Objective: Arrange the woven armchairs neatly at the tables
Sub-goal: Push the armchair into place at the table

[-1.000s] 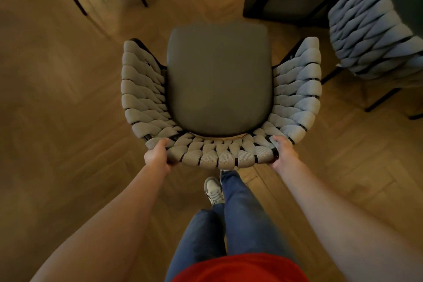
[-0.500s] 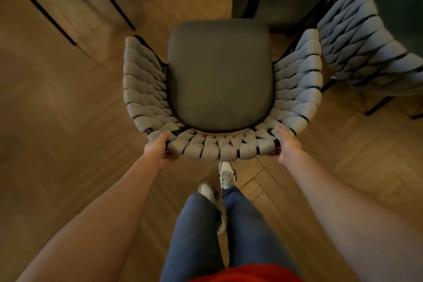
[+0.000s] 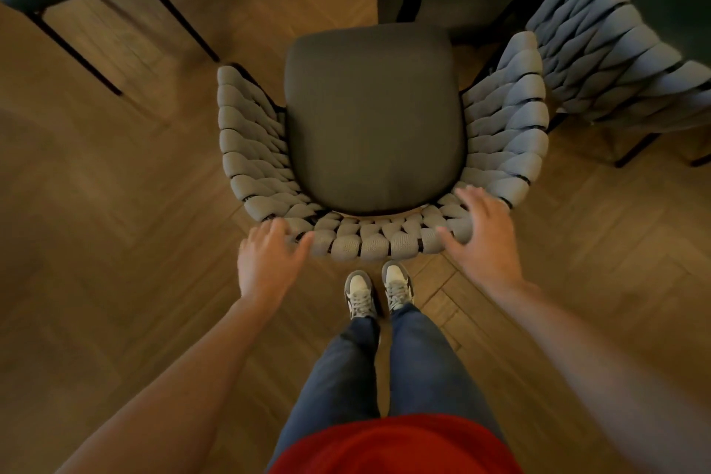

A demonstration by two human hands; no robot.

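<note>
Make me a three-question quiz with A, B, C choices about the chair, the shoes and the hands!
1. Where is the second woven armchair?
A. To the right of the woven armchair in the middle
B. Behind the person
C. Upside down on the floor

2. What colour is the seat cushion?
A. Bright yellow
B. Dark grey
C. White

3. What are the hands doing?
A. Holding a cup
B. In pockets
C. Open at the chair's back

Answers: 1 A, its woven side shows at the upper right. 2 B, the cushion looks dark grey. 3 C, left hand and right hand have spread fingers.
</note>
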